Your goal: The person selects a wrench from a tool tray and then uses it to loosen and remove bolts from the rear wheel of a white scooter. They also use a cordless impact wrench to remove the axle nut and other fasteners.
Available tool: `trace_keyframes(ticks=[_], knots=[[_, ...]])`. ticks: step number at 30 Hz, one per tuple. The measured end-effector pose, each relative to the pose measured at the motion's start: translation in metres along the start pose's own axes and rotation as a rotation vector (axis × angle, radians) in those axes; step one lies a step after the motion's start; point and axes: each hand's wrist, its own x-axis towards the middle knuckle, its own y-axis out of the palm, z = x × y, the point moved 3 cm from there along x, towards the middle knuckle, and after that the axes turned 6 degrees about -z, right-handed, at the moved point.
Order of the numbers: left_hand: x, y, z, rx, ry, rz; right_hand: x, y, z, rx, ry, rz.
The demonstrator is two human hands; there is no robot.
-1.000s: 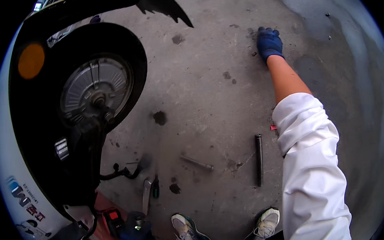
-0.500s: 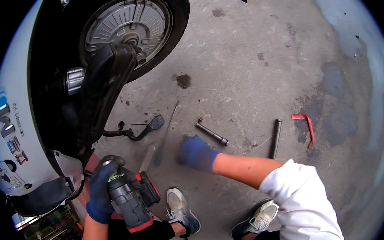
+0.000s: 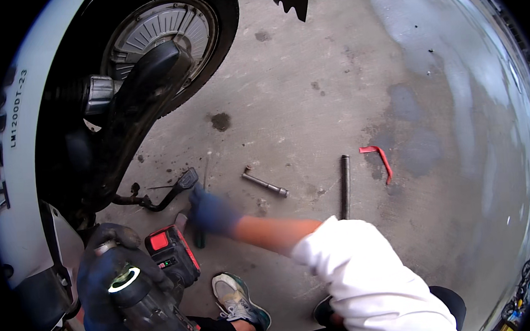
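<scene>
My left hand (image 3: 96, 285), in a dark blue glove, is closed around a cordless impact wrench (image 3: 143, 309). A light ring glows at the tool's nose, and its black and red battery (image 3: 173, 256) sticks out to the right. My right hand (image 3: 213, 212), also gloved, reaches low over the floor and is smeared by motion, so its fingers do not read clearly. Beside it lie a screwdriver (image 3: 200, 238) with a dark green handle, a flat metal strip (image 3: 181, 221) and a black foot pedal (image 3: 187, 179) on a bent arm under the vehicle.
At upper left stands a white-bodied vehicle (image 3: 26, 174) with a wheel (image 3: 166, 38) and a dark swing arm (image 3: 150, 81). A socket extension (image 3: 266, 183), a metal tube (image 3: 346, 185) and a red strip (image 3: 380, 158) lie on the concrete. My shoe (image 3: 240, 300) is close below.
My right hand has moved left toward the pedal and screwdriver. The impact wrench has swung down and left in view, its light ring now facing up. The whole view has shifted.
</scene>
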Motion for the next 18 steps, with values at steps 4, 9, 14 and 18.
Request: trace_keyframes(ticks=[4, 9, 14, 18], knots=[[-0.003, -0.001, -0.003, 0.024, -0.029, 0.039, -0.028, -0.076, 0.028, -0.337, -0.282, 0.091], [0.001, 0.023, -0.005, -0.079, -0.131, 0.128, -0.078, -0.131, -0.059, -0.667, 0.22, 0.009], [0.007, 0.041, -0.003, -0.043, -0.102, 0.189, -0.12, -0.136, -0.078, -0.585, 0.307, 0.017], [0.008, 0.04, -0.002, -0.005, -0.02, 0.111, -0.172, -0.191, -0.067, -0.532, 0.578, -0.085]])
